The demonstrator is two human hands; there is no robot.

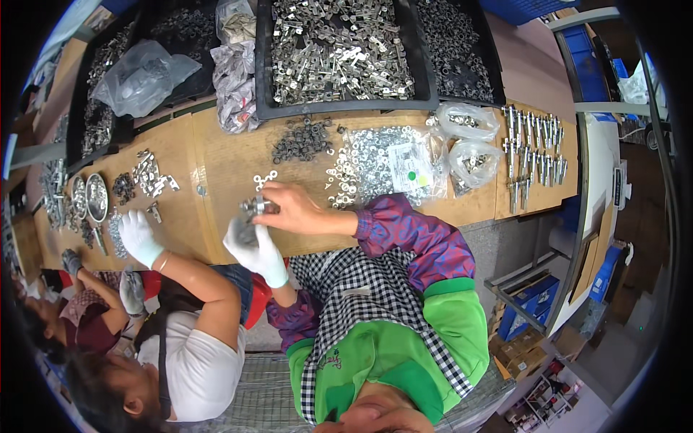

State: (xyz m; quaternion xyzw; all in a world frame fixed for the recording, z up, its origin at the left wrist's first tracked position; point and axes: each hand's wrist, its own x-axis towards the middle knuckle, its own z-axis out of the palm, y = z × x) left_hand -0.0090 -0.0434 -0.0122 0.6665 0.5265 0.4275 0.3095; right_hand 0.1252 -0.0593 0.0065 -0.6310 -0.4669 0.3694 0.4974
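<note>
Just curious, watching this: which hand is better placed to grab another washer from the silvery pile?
Probably the right hand: it is bare and nearest the washer pile. The gloved left hand cradles the metal part from below, farther off.

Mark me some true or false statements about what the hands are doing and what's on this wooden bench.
1. The left hand wears a white glove. True.
2. The right hand is gloved too. False: it is bare, with a purple sleeve behind it.
3. Both hands hold a small metal part between them. True.
4. The black tray of metal parts stands at the near edge of the bench. False: it stands at the far side, beyond the loose piles.
5. A co-worker's gloved hand rests on the bench to the left. True.
</note>
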